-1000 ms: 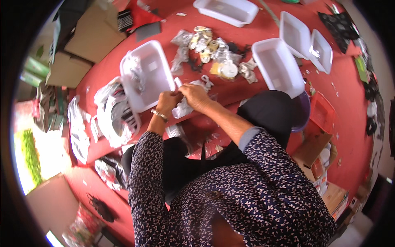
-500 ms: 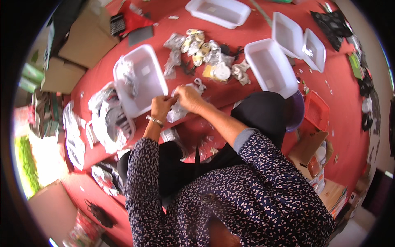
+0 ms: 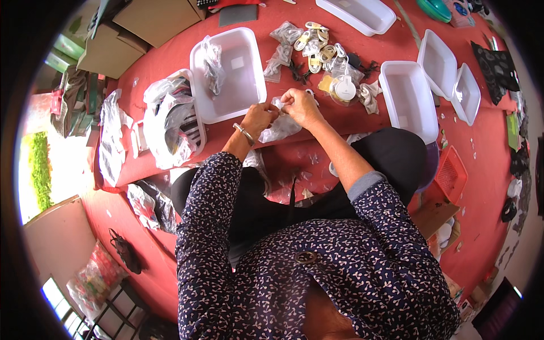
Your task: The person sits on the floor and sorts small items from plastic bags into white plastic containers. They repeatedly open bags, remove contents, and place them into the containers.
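Both hands meet over the red cloth in front of me, pinching the upper part of a clear plastic bag (image 3: 277, 131). My left hand (image 3: 258, 122), with a bracelet at its wrist, has its fingertips closed at the bag's left side. My right hand (image 3: 302, 109) pinches it from the right, thumb against fingers. What lies inside the bag I cannot make out. Just beyond the hands is a white tub (image 3: 241, 90) with a clear plastic bag (image 3: 211, 65) in it. Bundled white cables (image 3: 313, 48) and a round white device (image 3: 343, 88) lie farther right.
A second tub (image 3: 198, 136) on the left is heaped with plastic packets. White tubs (image 3: 408, 102) stand on the right, near a red basket (image 3: 451, 174) and a cardboard box (image 3: 433, 216). Large cartons (image 3: 156, 20) stand at the far left. My knees flank the cloth.
The view has shifted, so the scene sits farther right and higher. Both hands still pinch the plastic bag; the right fingers have moved slightly apart from the left ones.
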`<state>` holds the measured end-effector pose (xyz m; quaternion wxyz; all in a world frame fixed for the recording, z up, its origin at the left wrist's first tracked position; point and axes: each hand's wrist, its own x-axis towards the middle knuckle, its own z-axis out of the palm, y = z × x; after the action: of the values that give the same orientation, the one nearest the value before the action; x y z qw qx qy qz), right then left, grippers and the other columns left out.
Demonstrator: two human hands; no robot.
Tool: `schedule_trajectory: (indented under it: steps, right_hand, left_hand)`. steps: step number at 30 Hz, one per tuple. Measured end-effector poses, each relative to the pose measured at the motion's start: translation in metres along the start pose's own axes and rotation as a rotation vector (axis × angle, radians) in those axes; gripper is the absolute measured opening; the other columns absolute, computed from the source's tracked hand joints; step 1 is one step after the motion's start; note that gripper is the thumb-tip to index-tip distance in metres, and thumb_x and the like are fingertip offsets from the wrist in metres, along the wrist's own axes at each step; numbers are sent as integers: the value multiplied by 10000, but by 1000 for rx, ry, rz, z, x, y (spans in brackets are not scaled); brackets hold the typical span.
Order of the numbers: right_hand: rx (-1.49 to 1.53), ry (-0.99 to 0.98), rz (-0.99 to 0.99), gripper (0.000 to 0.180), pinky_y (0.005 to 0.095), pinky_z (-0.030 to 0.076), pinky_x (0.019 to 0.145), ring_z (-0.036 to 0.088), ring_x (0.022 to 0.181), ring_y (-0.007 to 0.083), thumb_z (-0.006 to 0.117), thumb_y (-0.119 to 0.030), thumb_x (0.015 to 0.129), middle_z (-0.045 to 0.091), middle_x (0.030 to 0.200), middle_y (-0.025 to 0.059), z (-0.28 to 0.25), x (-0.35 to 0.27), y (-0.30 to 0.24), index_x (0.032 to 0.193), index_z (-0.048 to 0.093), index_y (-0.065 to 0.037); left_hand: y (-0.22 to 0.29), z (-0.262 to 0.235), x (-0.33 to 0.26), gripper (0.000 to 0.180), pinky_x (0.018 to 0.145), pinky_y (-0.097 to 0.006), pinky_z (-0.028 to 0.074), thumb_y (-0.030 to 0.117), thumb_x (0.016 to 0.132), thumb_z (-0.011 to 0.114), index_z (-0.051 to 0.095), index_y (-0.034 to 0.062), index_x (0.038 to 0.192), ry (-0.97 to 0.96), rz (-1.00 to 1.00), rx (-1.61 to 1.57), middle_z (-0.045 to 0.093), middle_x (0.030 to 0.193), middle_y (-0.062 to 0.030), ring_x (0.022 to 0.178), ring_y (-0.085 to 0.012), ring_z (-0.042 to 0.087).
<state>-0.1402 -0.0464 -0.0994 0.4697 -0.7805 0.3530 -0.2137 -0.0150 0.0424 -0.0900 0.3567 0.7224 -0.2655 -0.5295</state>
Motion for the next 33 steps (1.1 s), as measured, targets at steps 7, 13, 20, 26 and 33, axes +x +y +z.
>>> schedule_trajectory:
  steps: [7,13,20,26,33]
  right_hand:
    - [-101,67,161,79,354,460,562,594,590,264,602,-93,630,593,603,126,11,-7,12,632,614,-15]
    - [199,-85,218,106,307,472,542,608,543,193,532,-38,631,581,529,124,9,-14,-2,593,610,22]
    - [-40,13,140,102,370,465,570,585,571,288,525,-54,617,581,592,169,7,-11,7,606,606,8]
    - [-306,55,112,81,404,455,626,577,673,330,525,-60,614,586,662,180,12,-17,6,608,598,-24]
    - [-251,-36,25,238,379,452,693,567,796,304,608,-96,636,568,858,108,-19,-15,-14,871,573,-96]
  left_hand:
    - [10,4,-3,91,466,-178,376,110,750,589,604,47,815,-27,-58,-98,511,644,34,510,-47,433]
    - [0,-1,-1,106,467,-178,375,124,753,590,607,50,828,-11,-70,-108,519,649,34,518,-47,439]
    - [3,2,4,114,474,-204,397,120,729,603,619,18,777,36,-62,-87,536,625,1,520,-69,467]
    - [-10,-13,8,163,457,-223,405,135,642,628,629,-28,645,267,61,459,556,527,-56,506,-84,512]
    - [-5,-16,10,156,462,-228,418,115,704,597,622,-27,765,202,71,272,568,594,-49,508,-97,513]
